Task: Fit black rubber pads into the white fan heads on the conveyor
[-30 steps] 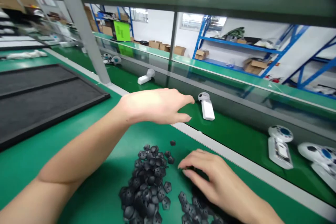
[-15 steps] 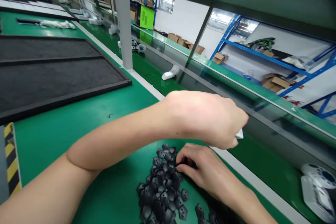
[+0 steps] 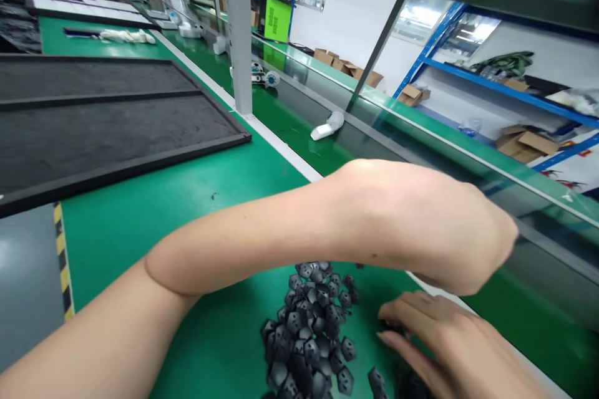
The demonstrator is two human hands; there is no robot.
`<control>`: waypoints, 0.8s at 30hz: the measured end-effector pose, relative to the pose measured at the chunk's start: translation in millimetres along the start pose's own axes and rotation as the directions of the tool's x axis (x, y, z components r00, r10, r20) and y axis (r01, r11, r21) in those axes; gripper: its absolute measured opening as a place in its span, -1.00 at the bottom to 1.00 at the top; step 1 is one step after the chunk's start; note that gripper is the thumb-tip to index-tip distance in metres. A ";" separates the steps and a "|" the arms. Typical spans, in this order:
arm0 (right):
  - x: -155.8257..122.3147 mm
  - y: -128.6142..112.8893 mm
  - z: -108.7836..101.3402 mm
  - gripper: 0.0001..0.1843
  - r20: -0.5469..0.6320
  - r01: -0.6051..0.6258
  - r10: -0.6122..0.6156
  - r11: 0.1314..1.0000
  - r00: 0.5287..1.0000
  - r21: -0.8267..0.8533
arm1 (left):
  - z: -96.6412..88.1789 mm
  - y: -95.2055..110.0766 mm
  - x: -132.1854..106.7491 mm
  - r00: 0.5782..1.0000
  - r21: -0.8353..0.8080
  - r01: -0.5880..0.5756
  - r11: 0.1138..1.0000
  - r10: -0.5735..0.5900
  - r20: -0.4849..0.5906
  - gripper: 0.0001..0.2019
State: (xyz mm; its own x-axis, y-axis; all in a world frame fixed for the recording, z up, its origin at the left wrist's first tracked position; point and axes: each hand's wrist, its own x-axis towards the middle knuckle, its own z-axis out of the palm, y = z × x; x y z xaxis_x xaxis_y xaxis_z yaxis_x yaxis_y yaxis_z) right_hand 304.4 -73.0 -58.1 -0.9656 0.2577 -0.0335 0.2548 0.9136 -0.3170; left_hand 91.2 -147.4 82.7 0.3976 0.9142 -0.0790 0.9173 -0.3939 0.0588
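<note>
Quick rundown of your desk [image 3: 140, 224]. There's a big black tray [image 3: 116, 118] lying flat on the far left, a grey post [image 3: 241, 31] standing at the desk's far edge, and a strip of yellow-black tape [image 3: 60, 255] near the left corner. Past the white edge strip runs the green conveyor [image 3: 290, 118], with a small white device [image 3: 327, 128] lying on it well away from you. Further back are blue racks [image 3: 505, 84] and cardboard boxes [image 3: 528, 140].

The thing really in the way is your own left forearm. It cuts right across the middle of the view and covers the far edge of the pile of small black parts [image 3: 309, 330], which sits on the desk close in front of you, just left of your right hand.

Your left hand [image 3: 444, 230] hangs over the line where desk meets conveyor, back of the hand towards the camera. Its fingers curl down and away behind the knuckles, so I honestly can't tell whether they're clenched on something or loose.

Your right hand [image 3: 449, 343] is low on the desk, just under the left one. Its fingers [image 3: 397, 336] lie stretched out and relaxed, close together, not clamped on anything. The tips rest on a few dark pieces at the right fringe of the pile.
</note>
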 end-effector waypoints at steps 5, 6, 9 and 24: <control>26.1 -25.6 11.3 -0.77 -0.064 0.056 -0.049 0.993 0.997 0.101 | -0.1 -1.0 -0.3 0.999 0.074 -0.046 0.996 0.046 0.003 -0.73; 32.2 -27.9 14.0 -0.76 -0.070 0.067 -0.059 0.992 0.996 0.111 | 0.7 -1.9 -0.1 0.998 0.068 -0.067 0.995 0.067 0.008 -0.72; 45.3 -32.1 19.7 -0.73 -0.066 0.065 -0.057 0.990 0.996 0.129 | 3.8 -3.3 0.2 0.996 0.073 -0.084 0.994 0.085 -0.009 -0.73; 16.9 -11.3 10.8 -0.71 -0.203 -0.062 0.102 0.979 0.974 0.192 | 5.6 -2.5 -5.4 0.991 0.063 -0.123 0.990 0.125 -0.037 -0.88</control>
State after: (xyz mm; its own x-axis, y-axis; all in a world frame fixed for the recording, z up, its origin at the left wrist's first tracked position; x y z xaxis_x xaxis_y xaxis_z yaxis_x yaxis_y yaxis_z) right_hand 284.7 -82.4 -65.4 -0.9042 0.4077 0.1271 0.2999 0.8181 -0.4908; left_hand 86.9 -151.9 77.5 0.5084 0.8605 -0.0340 0.8610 -0.5085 0.0050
